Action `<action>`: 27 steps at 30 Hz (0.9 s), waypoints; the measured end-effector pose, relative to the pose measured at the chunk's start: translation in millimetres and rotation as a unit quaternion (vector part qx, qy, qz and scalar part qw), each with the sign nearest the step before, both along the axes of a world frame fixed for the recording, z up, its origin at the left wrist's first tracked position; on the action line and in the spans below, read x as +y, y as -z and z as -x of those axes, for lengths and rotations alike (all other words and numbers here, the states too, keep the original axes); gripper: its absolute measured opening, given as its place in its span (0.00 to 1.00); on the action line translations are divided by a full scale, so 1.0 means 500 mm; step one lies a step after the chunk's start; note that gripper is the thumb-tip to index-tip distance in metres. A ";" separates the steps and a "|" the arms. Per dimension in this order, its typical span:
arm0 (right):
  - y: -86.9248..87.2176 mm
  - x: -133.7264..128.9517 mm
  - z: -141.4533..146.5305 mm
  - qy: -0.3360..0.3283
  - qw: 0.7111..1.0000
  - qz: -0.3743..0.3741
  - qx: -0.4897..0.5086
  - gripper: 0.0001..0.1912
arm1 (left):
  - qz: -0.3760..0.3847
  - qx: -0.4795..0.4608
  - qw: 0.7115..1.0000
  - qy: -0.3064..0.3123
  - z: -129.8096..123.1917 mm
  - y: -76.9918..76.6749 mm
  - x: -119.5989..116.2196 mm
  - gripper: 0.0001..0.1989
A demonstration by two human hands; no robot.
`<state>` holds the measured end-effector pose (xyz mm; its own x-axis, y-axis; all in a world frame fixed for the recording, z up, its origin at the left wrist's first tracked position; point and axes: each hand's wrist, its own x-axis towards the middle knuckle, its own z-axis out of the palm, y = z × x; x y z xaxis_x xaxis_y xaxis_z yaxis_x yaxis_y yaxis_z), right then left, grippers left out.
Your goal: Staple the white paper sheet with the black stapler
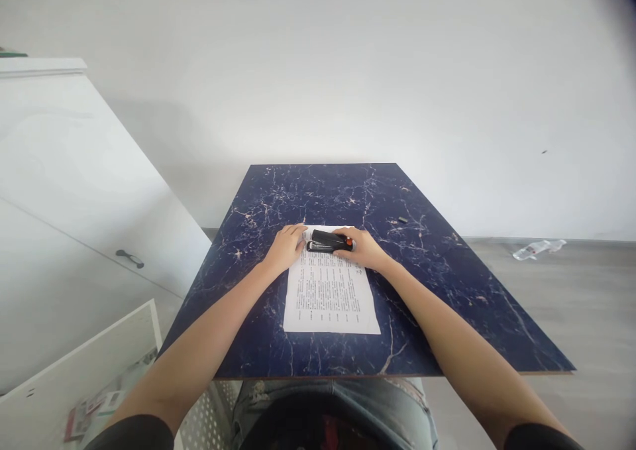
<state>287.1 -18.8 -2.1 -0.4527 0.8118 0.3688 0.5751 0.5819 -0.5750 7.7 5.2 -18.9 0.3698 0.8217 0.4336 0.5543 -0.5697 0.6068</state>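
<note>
A printed sheet of white paper [330,297] lies on the dark blue table, its lines of text running across it. My right hand [365,248] is closed around the rear end of a black stapler [325,241] with an orange mark. The stapler lies sideways over the sheet's far part, its jaw end pointing left. At the sheet's upper left edge rests my left hand [285,248], fingers stretched out and thumb apart, close to the stapler's front. The fingertips touch the paper. Whether the sheet is between the stapler's jaws I cannot tell.
A small dark block [403,219] sits on the blue marble-patterned table [338,195], right of the stapler. On the left stand a white cabinet [74,171] and an open drawer [154,327] with papers inside. A clear plastic wrapper [538,249] lies on the floor at right.
</note>
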 end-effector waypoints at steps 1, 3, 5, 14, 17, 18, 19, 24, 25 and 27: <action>0.000 -0.001 -0.002 0.009 1.000 0.001 0.005 0.21 | -0.001 0.002 1.000 0.006 0.001 0.006 0.003 0.19; 0.000 -0.001 -0.006 0.034 0.999 -0.001 0.017 0.19 | -0.001 0.025 1.000 0.011 0.002 0.014 0.006 0.18; -0.001 0.001 -0.015 0.063 0.998 -0.002 0.030 0.19 | 0.004 0.084 0.996 0.007 0.004 0.016 0.005 0.18; -0.015 0.020 -0.139 0.204 0.972 0.019 0.112 0.18 | 0.004 0.216 0.976 0.023 0.009 -0.026 -0.013 0.30; -0.005 0.028 -0.171 0.235 0.965 0.021 0.112 0.18 | 0.002 0.206 0.978 0.028 0.013 -0.031 -0.015 0.32; 0.000 0.031 -0.176 0.237 0.965 0.027 0.110 0.18 | 0.002 0.202 0.979 0.029 0.015 -0.032 -0.016 0.33; 0.004 0.033 -0.180 0.235 0.965 0.035 0.108 0.18 | 0.002 0.198 0.980 0.031 0.015 -0.034 -0.017 0.34; 0.012 0.035 -0.177 0.199 0.972 0.068 0.104 0.19 | -0.037 0.208 0.976 0.057 0.016 -0.043 -0.025 0.38; 0.012 0.035 -0.175 0.189 0.973 0.076 0.107 0.19 | -0.047 0.217 0.973 0.060 0.016 -0.044 -0.025 0.38; 0.014 0.034 -0.171 0.161 0.975 0.098 0.116 0.19 | -0.056 0.234 0.969 0.065 0.017 -0.043 -0.024 0.37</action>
<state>372.6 -1.7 -9.3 -0.0852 0.9632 0.2550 0.5516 0.2588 -0.7930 -0.8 -6.9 2.4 0.6436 0.7131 0.2780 0.6733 -0.7002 0.2375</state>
